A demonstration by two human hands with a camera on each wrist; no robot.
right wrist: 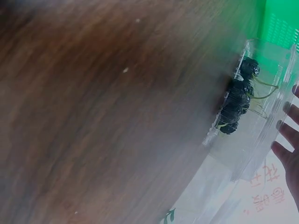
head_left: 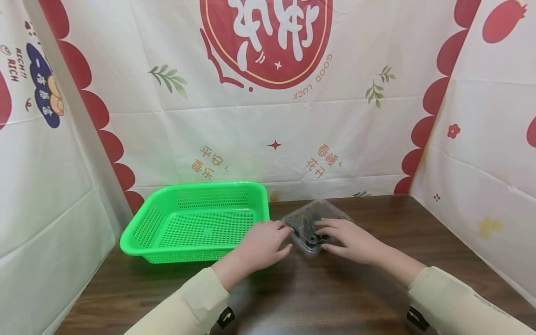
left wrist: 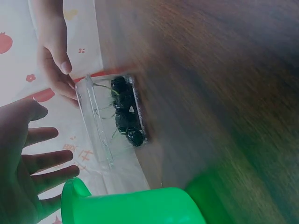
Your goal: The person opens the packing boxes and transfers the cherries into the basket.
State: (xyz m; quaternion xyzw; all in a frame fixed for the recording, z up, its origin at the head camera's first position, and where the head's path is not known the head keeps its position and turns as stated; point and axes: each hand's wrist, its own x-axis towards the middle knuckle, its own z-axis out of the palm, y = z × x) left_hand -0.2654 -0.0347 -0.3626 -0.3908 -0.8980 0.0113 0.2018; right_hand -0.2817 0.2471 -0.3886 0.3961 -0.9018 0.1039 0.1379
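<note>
A clear plastic box (head_left: pixel 302 218) with a lid stands on the table, just right of the basket. Inside it lie several dark, round fruits (left wrist: pixel 124 105) with thin green stems, gathered along the bottom. My left hand (head_left: pixel 261 244) hovers at the box's near left side, its fingers spread and apart from the box in the left wrist view. Over the right part of the lid reaches my right hand (head_left: pixel 353 239). Its fingers (right wrist: pixel 288 133) are extended and lie against or very close to the lid; firm contact is hard to tell.
A green perforated basket (head_left: pixel 133 239) sits to the left, close by my left hand, with nothing visible in it. The brown wooden table (head_left: pixel 293 302) runs back to a printed white cloth (head_left: pixel 251 125), which also hangs on both sides.
</note>
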